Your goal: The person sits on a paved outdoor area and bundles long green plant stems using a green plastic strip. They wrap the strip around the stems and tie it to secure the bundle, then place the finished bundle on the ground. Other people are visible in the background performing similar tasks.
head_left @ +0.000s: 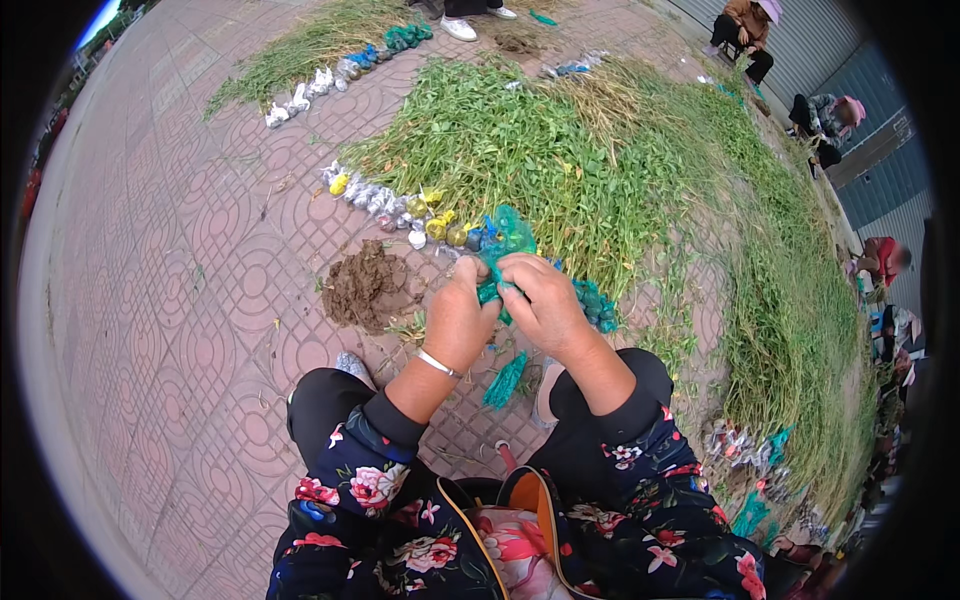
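Note:
A thin green plastic bag [512, 232] is pinched between the fingers of my left hand [460, 312] and my right hand [546, 303]. The hands almost meet in front of the big heap of green leafy plants [520, 130]. Along the heap's near edge runs a row of small knotted bags [375, 200], white, yellow and blue, at the plants' root ends. More green bagged bundles [596, 305] lie just right of my right hand. A loose green plastic bag [506, 380] rests on the paving between my feet. What the held bag contains is hidden by my fingers.
A mound of wet brown mud [367, 287] sits left of my hands. Another plant heap with bagged roots [300, 100] lies at the far left. A long band of plants [790, 300] runs down the right. Several people sit or crouch along the shutters [820, 45].

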`<act>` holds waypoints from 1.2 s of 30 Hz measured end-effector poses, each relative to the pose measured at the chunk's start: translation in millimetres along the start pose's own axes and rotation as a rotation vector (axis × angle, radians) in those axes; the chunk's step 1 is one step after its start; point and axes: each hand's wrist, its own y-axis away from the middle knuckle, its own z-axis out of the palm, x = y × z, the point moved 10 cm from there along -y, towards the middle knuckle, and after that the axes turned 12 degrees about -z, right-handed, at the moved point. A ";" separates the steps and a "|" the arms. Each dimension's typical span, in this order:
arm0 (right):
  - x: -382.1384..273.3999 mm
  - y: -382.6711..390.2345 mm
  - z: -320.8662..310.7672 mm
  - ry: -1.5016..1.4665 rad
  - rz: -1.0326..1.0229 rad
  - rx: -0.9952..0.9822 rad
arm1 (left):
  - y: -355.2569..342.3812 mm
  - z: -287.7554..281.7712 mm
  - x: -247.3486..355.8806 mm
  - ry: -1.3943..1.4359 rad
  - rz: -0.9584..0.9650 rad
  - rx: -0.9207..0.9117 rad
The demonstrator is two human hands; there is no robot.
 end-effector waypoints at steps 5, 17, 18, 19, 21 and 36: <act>-4.2 -4.1 12.2 0.082 -0.045 -0.133 | 1.3 -18.2 17.0 0.011 0.024 0.075; 42.2 15.1 -49.7 -0.661 0.244 0.538 | -4.5 -7.9 1.6 0.195 0.031 -0.036; 54.1 20.1 -50.0 -0.664 0.328 0.515 | -5.4 -1.6 -3.6 0.321 -0.040 -0.125; 58.2 21.2 -45.6 -0.706 0.336 0.489 | -5.0 4.1 -7.5 0.446 -0.111 -0.214; 63.0 22.2 -35.3 -0.789 0.349 0.435 | -2.2 12.1 -9.7 0.665 -0.246 -0.330; 30.8 25.2 10.6 -0.829 0.503 0.148 | -1.5 22.9 -22.3 1.029 -0.376 -0.369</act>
